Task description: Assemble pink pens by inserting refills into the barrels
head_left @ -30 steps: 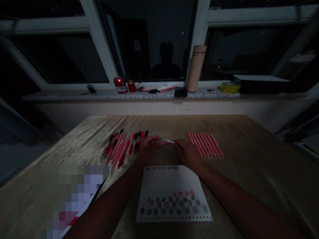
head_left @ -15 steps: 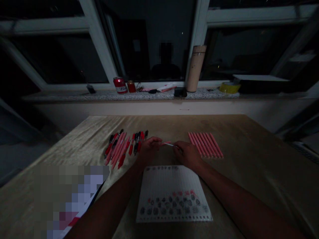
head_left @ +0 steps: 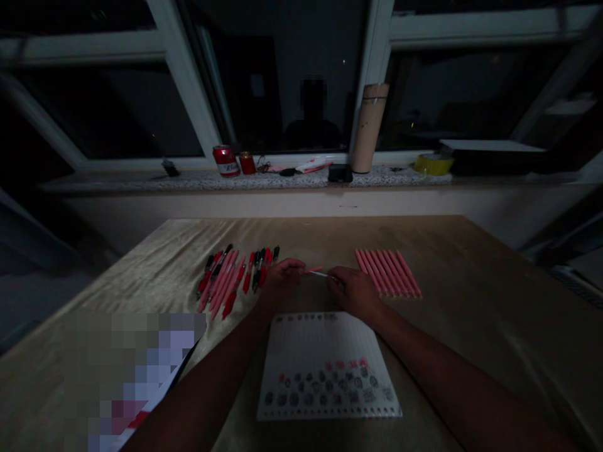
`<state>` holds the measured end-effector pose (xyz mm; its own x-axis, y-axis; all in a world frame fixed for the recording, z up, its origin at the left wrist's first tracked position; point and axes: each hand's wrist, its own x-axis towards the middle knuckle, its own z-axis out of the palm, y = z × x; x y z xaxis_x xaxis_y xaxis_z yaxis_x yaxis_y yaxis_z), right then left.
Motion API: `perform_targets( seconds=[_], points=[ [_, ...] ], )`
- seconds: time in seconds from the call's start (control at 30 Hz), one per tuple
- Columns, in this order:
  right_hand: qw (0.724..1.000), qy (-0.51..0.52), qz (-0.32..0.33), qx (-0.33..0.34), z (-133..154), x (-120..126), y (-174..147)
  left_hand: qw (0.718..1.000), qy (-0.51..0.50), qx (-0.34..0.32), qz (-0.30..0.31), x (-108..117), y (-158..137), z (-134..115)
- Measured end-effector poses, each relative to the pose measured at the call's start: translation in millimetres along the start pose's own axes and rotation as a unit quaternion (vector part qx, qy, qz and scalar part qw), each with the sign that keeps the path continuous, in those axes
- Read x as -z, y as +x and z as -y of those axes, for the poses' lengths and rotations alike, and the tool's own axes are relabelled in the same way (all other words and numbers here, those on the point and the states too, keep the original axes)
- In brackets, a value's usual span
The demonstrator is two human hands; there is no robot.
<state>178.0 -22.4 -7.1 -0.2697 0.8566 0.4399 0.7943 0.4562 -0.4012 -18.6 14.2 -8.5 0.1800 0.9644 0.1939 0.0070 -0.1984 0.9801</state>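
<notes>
Nearest on the bench (head_left: 325,233) lies the sheet (head_left: 320,345), marked in black and red, lying as it did a second ago. Just beyond it, the left hand (head_left: 285,276) has its fingers clamped on the pink tube (head_left: 314,270), and the right hand (head_left: 351,289) has its fingers pinched on the white rod (head_left: 325,275). The rod has swung down from its earlier slant and now runs nearly level, its left end at the tube; whether it touches or enters, I cannot tell. I judge this a lining-up of the two pieces, not a finished join. The loose pens (head_left: 220,279) at left and the pink row (head_left: 389,273) at right are unchanged
</notes>
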Motion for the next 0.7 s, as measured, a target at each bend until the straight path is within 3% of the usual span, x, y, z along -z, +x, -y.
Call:
perform_targets(
  seconds=[0.37, 0.7],
  points=[
    [1.000, 0.004, 0.012, 0.003, 1.3, 1.3, 0.7, 1.000, -0.001, -0.021, 0.022, -1.1, -2.2, -1.4],
    [0.999, 0.007, 0.035, 0.012, -0.1, -0.9, -0.5, 0.981, 0.156, -0.091, 0.075, -4.3, -6.4, 0.0]
  ],
)
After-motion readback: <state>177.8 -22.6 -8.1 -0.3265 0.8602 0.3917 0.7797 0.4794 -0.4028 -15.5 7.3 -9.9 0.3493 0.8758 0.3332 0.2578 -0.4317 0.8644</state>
